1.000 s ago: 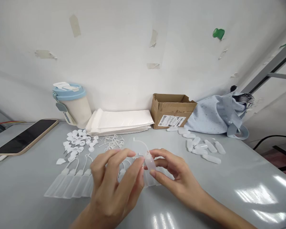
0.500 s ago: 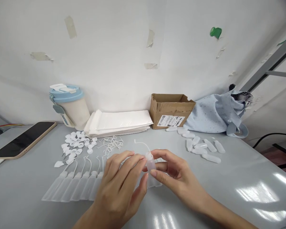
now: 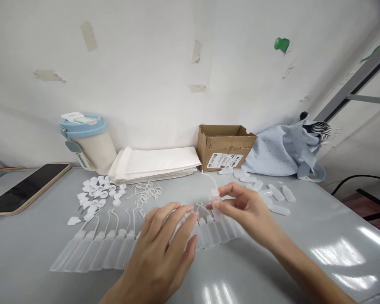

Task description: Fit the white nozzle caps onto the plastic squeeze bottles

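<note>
My right hand [image 3: 244, 211] pinches a small translucent plastic bottle [image 3: 215, 206] upright between thumb and fingers. A thin white strap [image 3: 211, 177] curls up and left from its neck. Below it lies a row of similar bottles [image 3: 98, 252], side by side, with straps sticking up from their necks. My left hand [image 3: 164, 249] is over the middle of this row, fingers apart and nothing held, hiding some bottles. Behind the row lie a heap of white caps [image 3: 96, 192] and a tangle of loose ring straps [image 3: 145, 192].
Several bottles without straps [image 3: 278, 209] lie at the right. Along the wall stand a blue-lidded cup [image 3: 95, 143], a stack of white envelopes [image 3: 158, 162], an open cardboard box [image 3: 224, 150] and a light blue bag [image 3: 272, 150]. A phone [image 3: 25, 185] lies at the left.
My right hand has moved right with the bottle, away from my left hand, uncovering the right part of the row. My left hand stays nearly in place. The view has shifted slightly.
</note>
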`<state>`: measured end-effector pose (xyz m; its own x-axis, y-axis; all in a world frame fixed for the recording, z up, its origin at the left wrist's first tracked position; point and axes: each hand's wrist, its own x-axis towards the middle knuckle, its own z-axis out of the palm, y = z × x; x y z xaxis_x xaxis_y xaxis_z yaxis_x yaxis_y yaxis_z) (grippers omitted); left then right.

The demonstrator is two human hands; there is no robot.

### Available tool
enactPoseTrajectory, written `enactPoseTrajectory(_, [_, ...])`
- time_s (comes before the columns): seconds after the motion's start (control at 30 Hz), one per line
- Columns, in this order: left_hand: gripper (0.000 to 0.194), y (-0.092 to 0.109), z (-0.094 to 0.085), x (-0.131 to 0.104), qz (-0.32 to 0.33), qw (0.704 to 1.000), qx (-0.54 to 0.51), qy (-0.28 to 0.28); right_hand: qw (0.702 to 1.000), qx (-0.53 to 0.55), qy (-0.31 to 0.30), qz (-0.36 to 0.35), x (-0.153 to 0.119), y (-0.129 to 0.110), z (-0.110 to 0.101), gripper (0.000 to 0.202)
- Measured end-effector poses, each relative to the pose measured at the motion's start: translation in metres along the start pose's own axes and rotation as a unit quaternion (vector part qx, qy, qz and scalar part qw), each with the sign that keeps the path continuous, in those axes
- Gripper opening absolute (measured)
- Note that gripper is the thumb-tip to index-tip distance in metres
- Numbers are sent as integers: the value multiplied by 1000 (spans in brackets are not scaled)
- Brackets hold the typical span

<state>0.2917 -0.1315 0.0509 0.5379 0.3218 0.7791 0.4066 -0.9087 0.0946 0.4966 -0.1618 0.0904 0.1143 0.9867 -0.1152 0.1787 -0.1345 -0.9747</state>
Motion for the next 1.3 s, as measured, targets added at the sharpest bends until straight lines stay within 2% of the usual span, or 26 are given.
enactPoseTrajectory(0.07, [28, -3, -1, 1, -11, 1000, 1, 0, 997, -60, 39, -21, 8, -1, -19, 21])
enactPoseTrajectory(0.13, [28, -6, -2, 3, -19, 1000, 3, 4, 988, -139, 74, -14, 14, 1, -39, 19])
enactPoseTrajectory(0.23, [28, -9, -3, 3, -26, 1000, 5, 10, 983, -169, 44, 46, 21, 6, -62, 19])
enactPoseTrajectory(0.33, [30, -9, -3, 2, -26, 1000, 10, 14, 980, -177, 12, 85, 23, 10, -74, 17])
enactPoseTrajectory(0.5, [30, -10, -3, 0, -28, 999, 14, 8, 972, -196, -32, 122, 21, 13, -78, 12])
enactPoseTrajectory(0.9, [30, -12, -3, -1, -32, 999, 18, 7, 955, -210, -137, 155, 26, 25, -86, 7])
enactPoseTrajectory(1.3, [29, -13, -3, -1, -44, 999, 22, 4, 955, -189, -172, 152, 28, 28, -84, 7])
